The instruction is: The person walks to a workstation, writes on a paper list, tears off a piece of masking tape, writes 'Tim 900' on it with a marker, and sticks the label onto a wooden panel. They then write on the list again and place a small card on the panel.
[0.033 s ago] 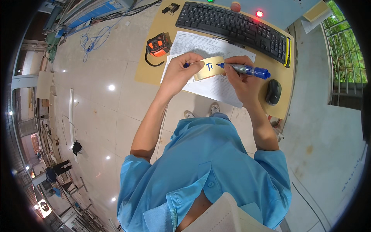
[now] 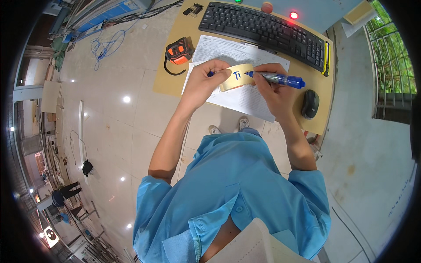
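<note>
My left hand grips a roll of pale yellow tape, thumb on its outer face and fingers curled behind. A small blue piece, perhaps a cap, shows between thumb and fingers of that hand. Pinched in my right hand is a blue marker pen, lying nearly level with its tip at the tape's surface. Blue handwritten marks stand on the tape just left of the tip. Both hands are over printed paper sheets on the yellowish desk top.
A black keyboard spans the far side, with a yellow cutter knife at its right end. An orange-black tape measure sits left of the papers, a black mouse to the right. Blue cable lies on the floor.
The marker's blue rear end has shifted very slightly left. Both hands keep their holds, and the tape roll stays in place.
</note>
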A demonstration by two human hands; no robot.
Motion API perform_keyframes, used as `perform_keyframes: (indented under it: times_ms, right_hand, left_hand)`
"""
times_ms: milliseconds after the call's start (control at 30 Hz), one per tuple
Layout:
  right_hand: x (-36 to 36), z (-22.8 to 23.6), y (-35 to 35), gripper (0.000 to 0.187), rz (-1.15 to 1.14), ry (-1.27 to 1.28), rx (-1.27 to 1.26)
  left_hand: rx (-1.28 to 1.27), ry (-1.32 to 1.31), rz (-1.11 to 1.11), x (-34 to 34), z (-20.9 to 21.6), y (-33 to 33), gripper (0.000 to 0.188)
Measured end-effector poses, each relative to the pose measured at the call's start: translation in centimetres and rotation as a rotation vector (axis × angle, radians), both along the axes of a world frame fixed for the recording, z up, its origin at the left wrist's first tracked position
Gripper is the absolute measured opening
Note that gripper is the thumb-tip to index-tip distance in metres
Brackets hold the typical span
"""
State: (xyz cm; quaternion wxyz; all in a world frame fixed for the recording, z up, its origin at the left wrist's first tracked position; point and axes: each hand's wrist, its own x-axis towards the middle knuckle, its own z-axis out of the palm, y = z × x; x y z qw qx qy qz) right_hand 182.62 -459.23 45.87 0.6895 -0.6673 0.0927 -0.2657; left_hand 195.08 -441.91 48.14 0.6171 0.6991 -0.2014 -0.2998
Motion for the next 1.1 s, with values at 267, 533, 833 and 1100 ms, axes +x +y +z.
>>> perform_keyframes:
  times_ms: [267,533,833,1100]
  right_hand:
    - [0.6,-0.9,-0.4,0.016,0.056,0.006,-0.032]
    - [0.9,-1.1,-0.3,0.014,0.029,0.002,0.001]
    - [0.6,-1.3,-0.2,0.015,-0.036,-0.025,0.108]
    - [1.0,-1.6,0.2,0.016,-0.074,0.016,0.196]
  left_hand:
    - [0.003,-0.016,-0.01,0.6,-0.4,-0.2,0.017]
    - [0.009,-0.003,0.001,0.4,-0.3,0.0,0.017]
    - [0.024,0.026,0.031,0.3,-0.1,0.5,0.017]
    - [0.006,0.053,0.032,0.3,-0.3,0.8,0.014]
